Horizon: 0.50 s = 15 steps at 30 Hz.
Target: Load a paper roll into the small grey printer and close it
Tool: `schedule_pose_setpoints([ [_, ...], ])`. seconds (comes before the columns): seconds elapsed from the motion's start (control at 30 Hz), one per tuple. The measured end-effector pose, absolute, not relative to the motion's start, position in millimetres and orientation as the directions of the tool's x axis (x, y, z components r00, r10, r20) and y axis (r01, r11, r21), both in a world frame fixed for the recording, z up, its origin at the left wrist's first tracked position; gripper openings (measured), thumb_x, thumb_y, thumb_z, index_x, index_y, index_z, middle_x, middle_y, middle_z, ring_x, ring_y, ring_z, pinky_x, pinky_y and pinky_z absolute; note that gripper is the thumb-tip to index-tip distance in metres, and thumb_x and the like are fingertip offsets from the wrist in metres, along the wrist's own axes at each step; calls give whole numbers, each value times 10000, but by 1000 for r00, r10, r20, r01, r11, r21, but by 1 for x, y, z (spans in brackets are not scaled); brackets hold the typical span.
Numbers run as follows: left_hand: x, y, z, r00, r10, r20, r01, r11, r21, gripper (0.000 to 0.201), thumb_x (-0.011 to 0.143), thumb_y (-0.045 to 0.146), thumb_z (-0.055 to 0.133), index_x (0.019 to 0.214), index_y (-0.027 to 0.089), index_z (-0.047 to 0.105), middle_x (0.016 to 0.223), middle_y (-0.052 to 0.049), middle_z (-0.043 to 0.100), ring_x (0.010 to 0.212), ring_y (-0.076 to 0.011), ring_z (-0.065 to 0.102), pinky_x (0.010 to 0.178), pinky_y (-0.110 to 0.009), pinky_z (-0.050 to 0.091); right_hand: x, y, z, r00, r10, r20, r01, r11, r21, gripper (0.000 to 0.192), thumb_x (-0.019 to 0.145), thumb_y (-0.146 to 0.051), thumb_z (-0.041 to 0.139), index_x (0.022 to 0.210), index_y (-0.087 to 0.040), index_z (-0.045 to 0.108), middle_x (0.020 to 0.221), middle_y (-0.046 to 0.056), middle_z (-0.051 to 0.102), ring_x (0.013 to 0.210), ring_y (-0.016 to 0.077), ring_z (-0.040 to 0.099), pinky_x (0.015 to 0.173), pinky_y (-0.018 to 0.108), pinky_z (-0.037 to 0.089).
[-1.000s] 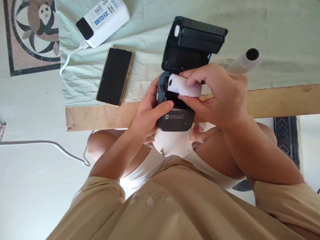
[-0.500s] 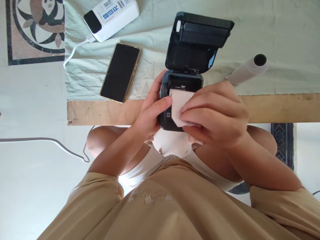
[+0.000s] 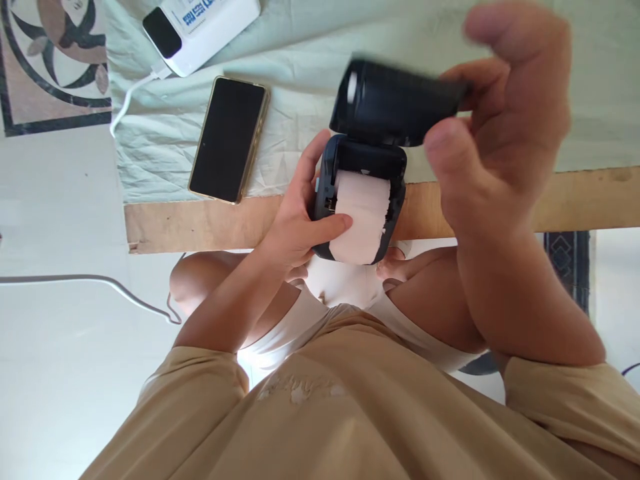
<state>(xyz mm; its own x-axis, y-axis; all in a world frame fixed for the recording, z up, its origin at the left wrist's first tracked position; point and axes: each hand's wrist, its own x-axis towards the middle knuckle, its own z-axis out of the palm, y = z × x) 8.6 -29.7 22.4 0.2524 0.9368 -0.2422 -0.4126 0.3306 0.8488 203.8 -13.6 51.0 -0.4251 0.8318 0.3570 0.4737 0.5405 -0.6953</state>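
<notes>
My left hand (image 3: 305,223) grips a small dark portable label printer (image 3: 324,193) by its left side. Its thumb presses on the white paper (image 3: 363,223) that lies in the printer and over its front edge. Hinged at the back, the black lid (image 3: 395,100) stands raised and is smeared by motion. My right hand (image 3: 505,127) has the lid's right edge between thumb and fingers; the index finger sticks out above it.
A smartphone (image 3: 229,140) with a dark screen lies left of the printer. Behind it is a white power bank (image 3: 215,33) with a cable (image 3: 133,100). A green cloth (image 3: 300,73) covers the table, whose wooden edge (image 3: 200,223) shows in front.
My right hand has let go of the paper, which now sits in the printer, and has moved up to the lid. The lid is tipped lower. My left hand keeps its hold.
</notes>
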Motion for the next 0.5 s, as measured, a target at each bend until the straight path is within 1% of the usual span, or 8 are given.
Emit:
schedule_pose_setpoints([
  [0.1, 5, -31, 16, 268, 945, -189, -419, 291, 860, 840, 810, 211, 914, 1579, 327, 596, 1346, -33, 805, 1114, -259, 795, 889, -327, 679, 214, -6, 47, -393, 842, 369, 450, 527, -721, 414, 900, -516, 884, 1251, -394, 702, 1290, 80, 704, 1374, 373, 657, 971, 550, 679],
  [0.2, 4, -32, 11, 246, 954, -168, -418, 261, 870, 799, 817, 282, 945, 1550, 316, 629, 1296, -46, 806, 1204, -306, 784, 936, -355, 682, 226, 1, 40, -375, 813, 445, 402, 575, -712, 313, 885, -425, 863, 1147, -355, 706, 1304, 90, 678, 1363, 359, 647, 1029, 566, 675],
  [0.23, 4, -32, 10, 242, 957, -162, -421, 254, 871, 791, 803, 309, 962, 1527, 320, 644, 1317, -49, 797, 1232, -319, 777, 934, -356, 681, 228, 3, 38, -379, 799, 467, 383, 594, -707, 278, 883, -395, 843, 1117, -343, 703, 1299, 91, 674, 1357, 352, 647, 1047, 571, 672],
  [0.3, 4, -32, 8, 241, 960, -141, -431, 236, 871, 783, 784, 323, 974, 1502, 338, 662, 1417, -45, 766, 1236, -317, 775, 900, -343, 679, 231, 4, 35, -397, 781, 482, 346, 614, -710, 236, 881, -364, 806, 1087, -325, 698, 1307, 93, 670, 1371, 348, 640, 1077, 584, 664],
  [0.37, 4, -31, 8, 247, 960, -129, -429, 228, 874, 806, 783, 297, 965, 1524, 353, 652, 1503, -39, 733, 1220, -300, 779, 874, -329, 677, 230, 4, 32, -416, 785, 459, 322, 599, -733, 206, 897, -382, 779, 1070, -311, 694, 1338, 96, 668, 1424, 360, 617, 1110, 599, 649],
  [0.43, 5, -30, 7, 264, 956, -124, -421, 230, 877, 843, 777, 290, 960, 1549, 361, 628, 1521, -33, 729, 1230, -290, 782, 899, -331, 681, 226, 3, 29, -413, 796, 441, 303, 577, -758, 198, 927, -442, 760, 1047, -304, 681, 1346, 96, 670, 1470, 371, 591, 1131, 601, 635],
  [0.47, 6, -30, 7, 274, 955, -112, -423, 225, 878, 864, 766, 303, 964, 1556, 362, 617, 1525, -29, 730, 1249, -291, 780, 929, -339, 684, 224, 2, 26, -400, 807, 435, 289, 562, -775, 233, 940, -481, 755, 1073, -309, 672, 1347, 92, 672, 1464, 368, 595, 1120, 587, 638],
  [0.5, 7, -30, 8, 270, 958, -102, -434, 215, 875, 871, 762, 334, 967, 1556, 369, 612, 1521, -25, 736, 1257, -292, 780, 949, -347, 686, 222, 2, 23, -387, 821, 420, 268, 536, -800, 294, 950, -522, 753, 1142, -320, 659, 1360, 86, 673, 1425, 354, 619, 1086, 559, 650],
])
